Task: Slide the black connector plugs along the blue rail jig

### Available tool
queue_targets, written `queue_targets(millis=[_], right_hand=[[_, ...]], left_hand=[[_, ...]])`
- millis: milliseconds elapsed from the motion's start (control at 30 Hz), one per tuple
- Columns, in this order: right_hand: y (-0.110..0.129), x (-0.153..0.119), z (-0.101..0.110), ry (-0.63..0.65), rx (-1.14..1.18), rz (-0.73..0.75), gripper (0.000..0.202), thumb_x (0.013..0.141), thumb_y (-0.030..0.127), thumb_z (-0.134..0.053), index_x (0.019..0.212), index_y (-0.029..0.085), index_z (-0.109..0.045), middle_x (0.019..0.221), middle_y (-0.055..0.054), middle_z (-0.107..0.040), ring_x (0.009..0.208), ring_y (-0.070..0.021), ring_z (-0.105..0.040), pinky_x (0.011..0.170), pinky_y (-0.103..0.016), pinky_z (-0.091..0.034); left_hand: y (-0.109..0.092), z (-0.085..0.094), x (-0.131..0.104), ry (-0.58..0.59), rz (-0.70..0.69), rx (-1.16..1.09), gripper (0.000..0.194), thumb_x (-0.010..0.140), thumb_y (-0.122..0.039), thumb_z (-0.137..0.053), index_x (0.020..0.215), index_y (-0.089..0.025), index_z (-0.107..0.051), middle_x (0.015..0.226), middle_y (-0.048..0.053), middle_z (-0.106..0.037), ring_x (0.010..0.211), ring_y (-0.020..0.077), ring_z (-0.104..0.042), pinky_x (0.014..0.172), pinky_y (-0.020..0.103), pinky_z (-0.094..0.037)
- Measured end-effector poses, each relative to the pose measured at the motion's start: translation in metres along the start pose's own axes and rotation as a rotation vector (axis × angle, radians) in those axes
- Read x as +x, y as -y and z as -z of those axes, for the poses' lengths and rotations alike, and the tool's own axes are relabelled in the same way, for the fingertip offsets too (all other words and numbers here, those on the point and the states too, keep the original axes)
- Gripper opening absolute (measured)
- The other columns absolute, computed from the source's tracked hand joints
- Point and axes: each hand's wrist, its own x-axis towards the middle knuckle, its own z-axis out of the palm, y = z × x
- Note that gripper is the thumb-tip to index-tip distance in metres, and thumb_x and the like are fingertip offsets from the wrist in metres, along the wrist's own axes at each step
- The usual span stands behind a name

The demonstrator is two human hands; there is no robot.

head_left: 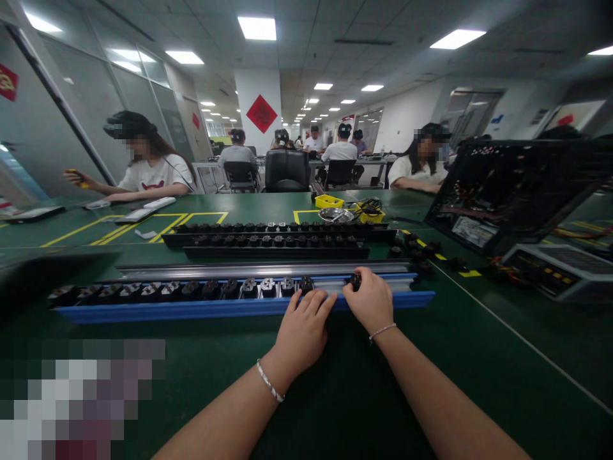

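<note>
A long blue rail (182,310) lies across the green table, with a row of black socket modules (211,289) in its channel from the left end to about the middle. My left hand (305,322) rests on the rail's front edge, fingers spread, beside the last modules of the row. To its right, my right hand (371,300) pinches a single black module (355,281) over the bare part of the channel. A gap separates this module from the row. Whether it touches the channel floor is hidden by my fingers.
Behind the blue rail lie a grey metal rail (258,271) and two black rails (272,252) with modules. Further back are yellow bins (329,202) and a metal bowl (336,215). An open computer case (507,198) and a power supply (565,271) stand right. People sit across the table.
</note>
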Motion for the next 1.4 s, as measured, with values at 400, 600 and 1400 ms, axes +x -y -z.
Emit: queue_targets(millis=[400,600,1400], right_hand=[[0.0004,0.0006,0.0022,0.020,-0.016,-0.005,0.026,0.072,0.025,-0.048,0.096,0.016,-0.054,0.086,-0.008,-0.064,0.088,-0.0225,-0.056,0.082,-0.033,-0.035],[0.0013,0.0008,0.0045,0.045,-0.020,-0.015,0.026,0.073,0.025,-0.048,0.096,0.016,-0.054,0.087,-0.008,-0.064,0.087,-0.0223,-0.056,0.081,-0.032,-0.035],[-0.0036,0.0014,0.0021,0.036,0.002,-0.014,0.030,0.073,0.023,-0.047,0.101,0.016,-0.054,0.090,-0.008,-0.065,0.088,-0.0221,-0.056,0.080,-0.032,-0.036]], left_hand=[[0.0002,0.0012,-0.0005,0.024,-0.003,0.002,0.060,0.079,-0.016,-0.047,0.137,-0.027,-0.031,0.134,0.005,-0.045,0.126,0.0217,-0.036,0.110,0.048,-0.021],[-0.0010,0.0028,-0.0002,0.031,0.006,-0.009,0.059,0.080,-0.017,-0.046,0.136,-0.026,-0.032,0.134,0.005,-0.046,0.126,0.0213,-0.036,0.111,0.047,-0.019],[0.0003,0.0014,0.0001,0.027,-0.004,-0.052,0.063,0.077,-0.018,-0.050,0.136,-0.027,-0.031,0.135,0.004,-0.045,0.127,0.0218,-0.034,0.111,0.048,-0.017]])
